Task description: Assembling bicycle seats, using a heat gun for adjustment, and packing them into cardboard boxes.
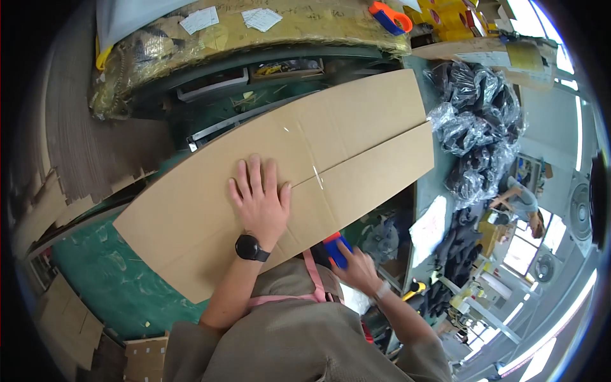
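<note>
Right hand (359, 270) gripping blue-orange tape dispenser (335, 249) at carton edge; left hand (259, 197) flat, open, pinning cardboard carton (356, 137); keep flaps butted while taping seam.

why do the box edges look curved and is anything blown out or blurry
Head view: fisheye bends the flat cardboard box toward the rim; windows at right are blown out; the left hand is sharp, the right hand on the blue and orange tape dispenser slightly soft.
</note>
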Tool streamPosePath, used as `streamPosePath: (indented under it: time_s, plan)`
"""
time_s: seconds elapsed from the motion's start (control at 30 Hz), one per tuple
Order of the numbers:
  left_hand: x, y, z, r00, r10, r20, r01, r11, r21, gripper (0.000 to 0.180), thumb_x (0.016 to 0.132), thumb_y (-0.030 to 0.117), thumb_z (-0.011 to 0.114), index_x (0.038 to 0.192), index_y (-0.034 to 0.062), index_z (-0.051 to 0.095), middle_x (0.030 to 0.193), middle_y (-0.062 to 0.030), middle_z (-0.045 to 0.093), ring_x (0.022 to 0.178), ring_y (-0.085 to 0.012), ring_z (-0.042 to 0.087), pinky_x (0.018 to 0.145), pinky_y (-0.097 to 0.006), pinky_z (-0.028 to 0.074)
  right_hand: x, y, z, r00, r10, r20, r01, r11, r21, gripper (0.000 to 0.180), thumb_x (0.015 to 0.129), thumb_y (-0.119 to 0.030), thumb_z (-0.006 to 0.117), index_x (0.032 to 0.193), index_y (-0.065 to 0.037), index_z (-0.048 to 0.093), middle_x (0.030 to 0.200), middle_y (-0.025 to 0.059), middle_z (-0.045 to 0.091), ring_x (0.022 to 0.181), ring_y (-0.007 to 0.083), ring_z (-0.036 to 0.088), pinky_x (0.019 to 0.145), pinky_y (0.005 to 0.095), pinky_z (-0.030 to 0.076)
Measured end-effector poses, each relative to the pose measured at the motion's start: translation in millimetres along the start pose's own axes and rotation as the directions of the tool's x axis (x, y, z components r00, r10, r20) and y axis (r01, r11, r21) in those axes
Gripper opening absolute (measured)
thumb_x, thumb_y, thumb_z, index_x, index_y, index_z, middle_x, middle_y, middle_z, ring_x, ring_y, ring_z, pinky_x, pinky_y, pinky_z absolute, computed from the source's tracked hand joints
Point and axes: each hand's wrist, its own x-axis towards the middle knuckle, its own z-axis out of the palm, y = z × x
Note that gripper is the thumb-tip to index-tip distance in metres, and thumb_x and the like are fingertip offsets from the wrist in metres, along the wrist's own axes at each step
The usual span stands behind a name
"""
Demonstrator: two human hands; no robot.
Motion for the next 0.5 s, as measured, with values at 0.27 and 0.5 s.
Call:
streamPosePath:
  time_s: [0.27, 0.5]
  plan:
    - [0, 14, -28, 0.999, 0.035, -0.025, -0.035, 0.999, 0.014, 0.051, 0.093, 0.035, 0.059, 0.134, 0.0061, 0.052, 0.149, -0.0166, 0.041, 0.14, -0.0395, 0.032, 0.113, -0.058, 0.023, 48, 15, -27, 0.991, -0.124, 0.055, 0.12, 0.99, 0.08, 0.047, 0.075, -0.035, 0.07, 0.114, -0.01, 0.065, 0.087, 0.0254, 0.068, 0.078, 0.0435, 0.066, 0.071, 0.0496, 0.055]
    - [-8, 2, -49, 0.993, 0.103, -0.057, -0.113, 0.972, -0.204, 0.047, 0.091, 0.035, 0.06, 0.124, 0.0012, 0.058, 0.141, -0.0178, 0.046, 0.137, -0.0399, 0.034, 0.111, -0.059, 0.025, -19, -30, -183, 0.823, -0.528, 0.212, 0.543, 0.839, -0.019, 0.055, 0.074, -0.033, 0.073, 0.125, -0.015, 0.064, 0.075, 0.0163, 0.061, 0.068, 0.0368, 0.064, 0.065, 0.0435, 0.053]
